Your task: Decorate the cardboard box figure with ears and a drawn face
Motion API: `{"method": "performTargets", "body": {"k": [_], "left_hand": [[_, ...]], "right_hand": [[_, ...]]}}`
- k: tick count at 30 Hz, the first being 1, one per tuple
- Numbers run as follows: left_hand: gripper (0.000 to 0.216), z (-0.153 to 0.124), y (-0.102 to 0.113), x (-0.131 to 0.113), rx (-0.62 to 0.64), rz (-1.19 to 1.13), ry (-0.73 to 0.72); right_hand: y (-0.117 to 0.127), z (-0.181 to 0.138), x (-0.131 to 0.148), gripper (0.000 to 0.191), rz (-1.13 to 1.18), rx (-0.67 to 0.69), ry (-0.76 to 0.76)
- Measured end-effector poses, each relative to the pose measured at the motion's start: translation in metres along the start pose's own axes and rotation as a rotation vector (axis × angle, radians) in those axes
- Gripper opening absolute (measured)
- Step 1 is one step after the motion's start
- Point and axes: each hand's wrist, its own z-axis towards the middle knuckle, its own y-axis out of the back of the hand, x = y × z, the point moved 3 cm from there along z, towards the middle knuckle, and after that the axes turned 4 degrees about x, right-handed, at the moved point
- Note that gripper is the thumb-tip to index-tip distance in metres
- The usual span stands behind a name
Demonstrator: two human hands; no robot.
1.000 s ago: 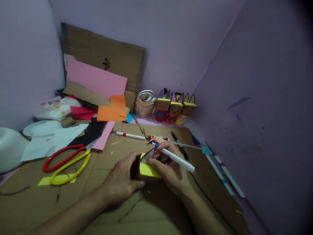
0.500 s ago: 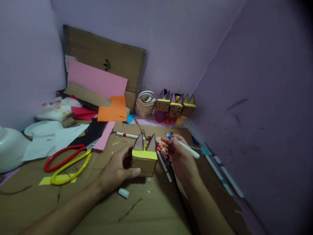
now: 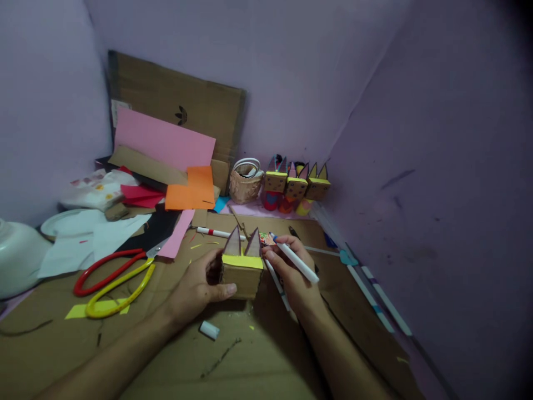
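Observation:
My left hand [image 3: 199, 290] grips a small cardboard box figure [image 3: 241, 273] with a yellow top and two pointed ears, standing upright on the cardboard floor sheet [image 3: 258, 355]. My right hand [image 3: 291, 272] is closed round a white marker with a blue tip [image 3: 293, 259], right beside the figure's right side. A white marker cap [image 3: 209, 330] lies on the cardboard just below my left hand. Another pen [image 3: 278, 286] lies under my right hand.
Three finished box figures [image 3: 296, 186] stand against the back wall beside a small basket [image 3: 245, 183]. Red and yellow scissors [image 3: 114, 275] lie at left near coloured paper sheets [image 3: 166, 161], white paper and a white bowl [image 3: 16, 255]. A red-banded marker [image 3: 219, 231] lies behind the figure.
The box figure went from lying tilted under both hands to standing upright in my left hand. My right hand lifted away with the marker, then came back beside the figure. The cap became visible.

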Motion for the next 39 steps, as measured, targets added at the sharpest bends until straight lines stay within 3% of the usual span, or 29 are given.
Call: {"method": "performTargets", "body": {"k": [7,11,15,20,25,32,35,39], "left_hand": [[0.066,-0.003,-0.001,-0.007,-0.022,0.003,0.011],[0.07,-0.002,0.001,-0.006,-0.108,-0.003,0.011],[0.066,-0.003,0.0,-0.002,-0.126,-0.04,0.077],[0.06,-0.005,0.0,0.002,-0.156,-0.053,0.08],[0.058,-0.004,0.0,0.001,-0.119,-0.096,0.065],[0.055,0.0,-0.003,0.003,-0.1,-0.13,0.07],[0.051,0.002,-0.006,0.003,-0.096,-0.128,0.053],[0.049,0.003,-0.007,0.004,-0.092,-0.127,0.075]], "right_hand": [[0.001,-0.001,0.007,0.027,-0.051,-0.046,0.062],[0.006,-0.012,0.021,0.029,0.006,-0.127,0.201],[-0.002,-0.029,0.026,0.028,-0.008,-0.063,0.339],[-0.019,-0.041,0.008,0.017,-0.049,0.078,0.225],[-0.019,-0.04,-0.007,0.016,-0.185,0.133,0.127],[-0.019,-0.043,-0.004,0.007,-0.437,0.127,0.302],[-0.025,-0.043,-0.007,0.007,-0.452,0.183,0.286],[-0.025,-0.038,-0.014,0.012,-0.395,0.135,0.249]]}}
